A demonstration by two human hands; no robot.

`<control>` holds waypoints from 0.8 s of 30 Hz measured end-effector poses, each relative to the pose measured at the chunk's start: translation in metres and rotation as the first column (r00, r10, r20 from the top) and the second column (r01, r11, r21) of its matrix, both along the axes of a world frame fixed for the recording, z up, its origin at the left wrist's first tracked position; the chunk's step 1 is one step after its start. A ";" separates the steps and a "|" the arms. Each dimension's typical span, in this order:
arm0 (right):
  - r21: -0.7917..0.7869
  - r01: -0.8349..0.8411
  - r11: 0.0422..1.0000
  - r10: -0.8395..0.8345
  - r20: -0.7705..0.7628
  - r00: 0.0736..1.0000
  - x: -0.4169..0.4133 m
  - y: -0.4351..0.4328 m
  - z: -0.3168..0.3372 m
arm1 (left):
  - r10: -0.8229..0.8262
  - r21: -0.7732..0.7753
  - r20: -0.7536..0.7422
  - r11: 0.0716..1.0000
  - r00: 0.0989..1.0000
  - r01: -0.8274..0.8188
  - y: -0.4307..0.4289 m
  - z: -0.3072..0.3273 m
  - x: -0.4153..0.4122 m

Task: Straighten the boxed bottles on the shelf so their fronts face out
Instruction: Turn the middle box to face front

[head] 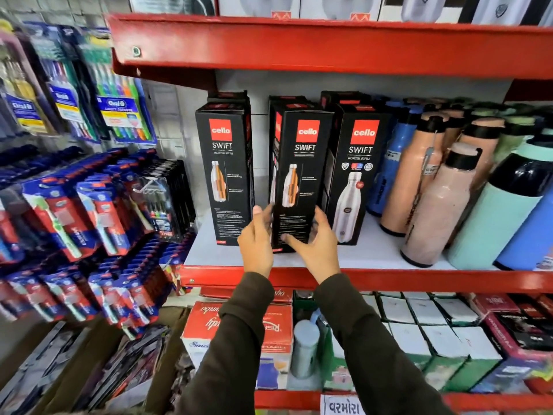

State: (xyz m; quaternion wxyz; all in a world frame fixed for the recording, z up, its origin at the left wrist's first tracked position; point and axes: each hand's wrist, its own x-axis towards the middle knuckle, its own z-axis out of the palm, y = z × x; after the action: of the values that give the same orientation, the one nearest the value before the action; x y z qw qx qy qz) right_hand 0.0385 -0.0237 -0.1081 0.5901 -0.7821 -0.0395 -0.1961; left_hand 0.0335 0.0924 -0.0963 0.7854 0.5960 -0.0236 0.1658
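Observation:
Three tall black "cello SWIFT" bottle boxes stand on the white shelf board between red rails. The left box stands apart and shows its diagram panel. The middle box is turned slightly, with one side panel visible on its left. The right box shows a steel bottle picture. More black boxes stand behind them. My left hand touches the middle box's lower left edge, and my right hand cups its lower right side with the thumb across the front.
Loose bottles in peach, mint and blue crowd the shelf's right half. Toothbrush packs hang at the left. The red upper shelf rail runs overhead. White and red cartons fill the shelf below.

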 end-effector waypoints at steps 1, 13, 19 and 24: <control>0.014 0.017 1.000 -0.017 0.004 1.000 -0.002 0.001 0.003 | 0.013 -0.009 0.011 1.000 1.000 -0.013 0.000 0.003 -0.004; 0.022 0.052 0.998 -0.052 0.031 0.998 -0.014 -0.006 0.031 | 0.123 0.243 0.208 0.954 0.970 -0.173 0.004 0.000 0.010; 0.009 -0.076 0.997 0.076 -0.002 0.997 -0.007 -0.016 0.028 | -0.042 0.332 0.044 0.943 0.998 0.025 0.013 -0.004 0.031; -0.066 -0.085 0.994 0.086 0.017 0.996 0.003 -0.017 0.025 | 0.006 0.302 0.123 0.952 0.992 -0.044 0.010 -0.007 0.025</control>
State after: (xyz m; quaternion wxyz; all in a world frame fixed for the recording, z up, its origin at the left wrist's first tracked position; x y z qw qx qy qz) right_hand 0.0410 -0.0410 -0.0828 0.5718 -0.7965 -0.0853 -0.1771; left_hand 0.0589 0.1021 -0.1029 0.6791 0.6990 -0.0888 0.2059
